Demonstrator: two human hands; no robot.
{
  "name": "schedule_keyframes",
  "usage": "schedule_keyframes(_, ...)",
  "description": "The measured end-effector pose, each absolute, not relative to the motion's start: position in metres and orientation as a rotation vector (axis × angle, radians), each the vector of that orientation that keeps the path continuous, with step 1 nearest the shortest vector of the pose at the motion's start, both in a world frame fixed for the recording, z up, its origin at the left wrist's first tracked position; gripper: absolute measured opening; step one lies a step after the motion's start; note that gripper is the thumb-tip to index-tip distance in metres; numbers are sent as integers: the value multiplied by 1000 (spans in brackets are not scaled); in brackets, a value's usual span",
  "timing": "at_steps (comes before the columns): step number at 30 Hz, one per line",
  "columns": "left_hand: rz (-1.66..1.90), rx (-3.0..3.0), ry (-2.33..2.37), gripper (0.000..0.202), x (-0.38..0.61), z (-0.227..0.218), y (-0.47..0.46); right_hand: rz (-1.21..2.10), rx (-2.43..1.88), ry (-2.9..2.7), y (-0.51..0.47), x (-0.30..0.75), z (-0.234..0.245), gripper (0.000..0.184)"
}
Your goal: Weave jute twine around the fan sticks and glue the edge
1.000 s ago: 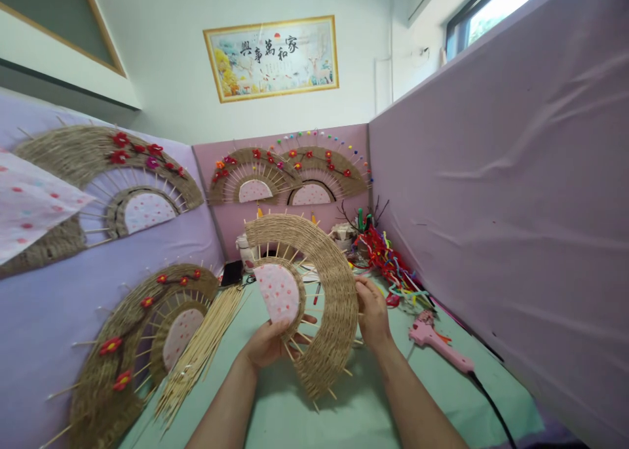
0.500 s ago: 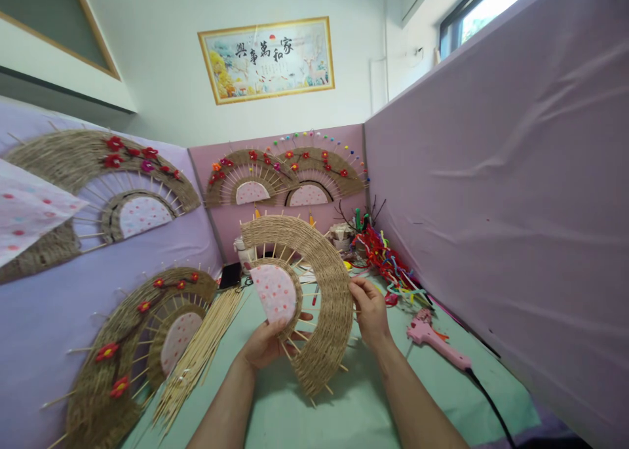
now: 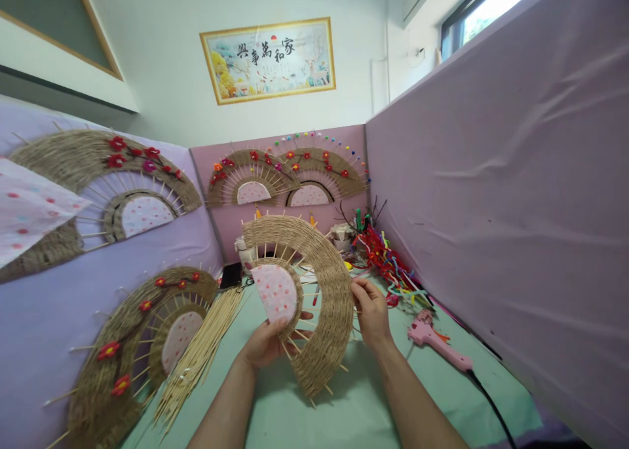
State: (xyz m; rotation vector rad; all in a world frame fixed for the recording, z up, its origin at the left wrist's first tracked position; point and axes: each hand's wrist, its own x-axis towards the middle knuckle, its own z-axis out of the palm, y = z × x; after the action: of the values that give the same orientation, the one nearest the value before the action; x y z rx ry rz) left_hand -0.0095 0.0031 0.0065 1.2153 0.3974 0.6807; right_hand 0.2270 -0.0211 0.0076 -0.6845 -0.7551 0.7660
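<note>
I hold a half-round fan (image 3: 322, 285) of woven jute on thin wooden sticks, turned on edge above the green table top (image 3: 354, 409). Its pink dotted paper centre (image 3: 276, 293) faces me. My left hand (image 3: 268, 344) grips the fan from below at that centre, thumb on the front. My right hand (image 3: 371, 311) is closed on the outer jute rim at the right, fingers pinched at the stick ends.
A pink glue gun (image 3: 435, 341) with a black cord lies to the right. A bundle of bamboo sticks (image 3: 199, 354) lies to the left. Coloured pipe cleaners (image 3: 388, 262) are heaped at the back. Finished fans hang on the purple panels (image 3: 132, 331).
Both hands and the fan have shifted slightly; my right hand has moved a little up the fan's rim. Otherwise the grip is the same.
</note>
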Motion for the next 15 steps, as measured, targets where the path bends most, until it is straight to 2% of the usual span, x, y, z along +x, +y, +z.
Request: schedule_keyframes(15, 678, 1206, 355, 36, -12, -1, 8, 719, -715, -731, -24, 227, 10, 25)
